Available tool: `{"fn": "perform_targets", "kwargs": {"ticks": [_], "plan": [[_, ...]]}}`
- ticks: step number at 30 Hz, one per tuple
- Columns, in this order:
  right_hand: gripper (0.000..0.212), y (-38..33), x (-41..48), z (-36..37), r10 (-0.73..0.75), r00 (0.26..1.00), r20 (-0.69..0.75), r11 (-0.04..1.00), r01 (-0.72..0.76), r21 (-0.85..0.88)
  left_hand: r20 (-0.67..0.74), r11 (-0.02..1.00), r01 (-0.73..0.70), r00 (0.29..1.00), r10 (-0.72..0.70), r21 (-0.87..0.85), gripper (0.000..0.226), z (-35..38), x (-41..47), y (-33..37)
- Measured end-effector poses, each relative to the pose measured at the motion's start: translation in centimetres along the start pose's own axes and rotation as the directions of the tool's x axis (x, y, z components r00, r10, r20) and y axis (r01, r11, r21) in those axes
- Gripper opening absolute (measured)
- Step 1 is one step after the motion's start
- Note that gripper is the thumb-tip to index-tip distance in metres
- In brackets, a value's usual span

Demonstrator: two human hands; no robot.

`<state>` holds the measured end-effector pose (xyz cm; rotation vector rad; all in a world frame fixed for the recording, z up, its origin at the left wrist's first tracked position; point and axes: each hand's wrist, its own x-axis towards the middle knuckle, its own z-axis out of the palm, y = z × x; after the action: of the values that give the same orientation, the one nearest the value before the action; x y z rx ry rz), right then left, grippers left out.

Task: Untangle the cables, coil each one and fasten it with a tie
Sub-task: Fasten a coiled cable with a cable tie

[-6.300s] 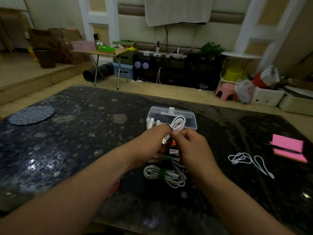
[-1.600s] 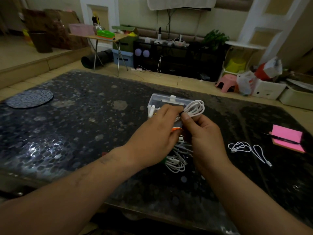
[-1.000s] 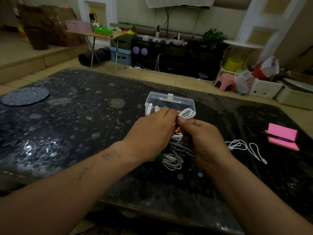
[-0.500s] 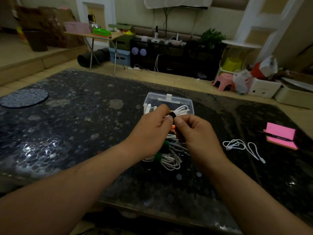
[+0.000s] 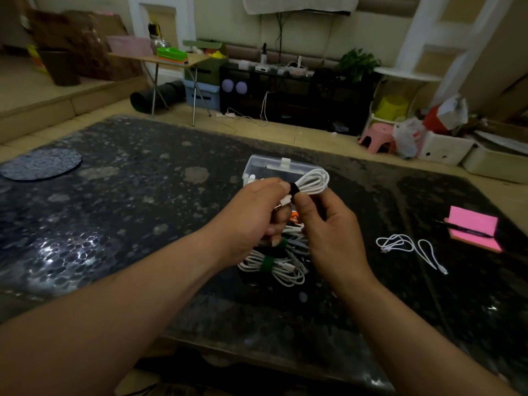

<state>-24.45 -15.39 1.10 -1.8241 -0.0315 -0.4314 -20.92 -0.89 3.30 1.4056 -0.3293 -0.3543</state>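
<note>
A dark, speckled table fills the middle of the frame, with a cluttered room of boxes, stools and a low shelf across the top. At centre, the thumb and forefinger of the left hand close narrowly on a coiled white cable right where a black tie wraps it, the other fingers curled under, seemingly round the cable's plug ends. The right hand meets it from the right, thumb and forefinger pinching the same tie, its remaining fingers loosely bent. The coil is held up off the table, its loops fanning to the upper right, probably so both hands can pull the tie snug without the table getting in the way; fastening looks nearly done for this 1. Just behind the coil sits a clear plastic box, close enough that the loops overlap it in view. Below the hands lies a pile of tied cables, at least 1 with a green tie, kept near as a finished stack by the look of it. Right of centre, well apart, a loose white cable sprawls untied, likely the next job. Further right, a pink notepad with a pen lies near the table's right edge; a round mat sits at the far left. Bare table on the left and along the near edge leaves room to set the coil down.
</note>
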Motion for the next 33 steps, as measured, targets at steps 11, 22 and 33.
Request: {"fn": "perform_targets", "kwargs": {"ticks": [11,22,33], "plan": [[0.032,-1.4,-0.5,0.3,0.153,0.988,0.0,0.96,-0.148,0.238,0.228,0.961,0.266,0.943,-0.244,-0.07,0.044,-0.2,-0.8,-0.1],[0.042,-0.5,1.1,0.5,0.253,0.963,0.097,0.939,-0.268,0.215,0.219,0.975,0.223,0.951,-0.22,0.011,0.042,-0.9,0.2,-1.0],[0.033,-0.6,3.0,0.4,0.269,0.95,0.156,0.957,-0.282,0.073,0.094,0.836,-0.12,0.992,0.082,0.535,0.018,-3.0,1.4,-0.4]]}}
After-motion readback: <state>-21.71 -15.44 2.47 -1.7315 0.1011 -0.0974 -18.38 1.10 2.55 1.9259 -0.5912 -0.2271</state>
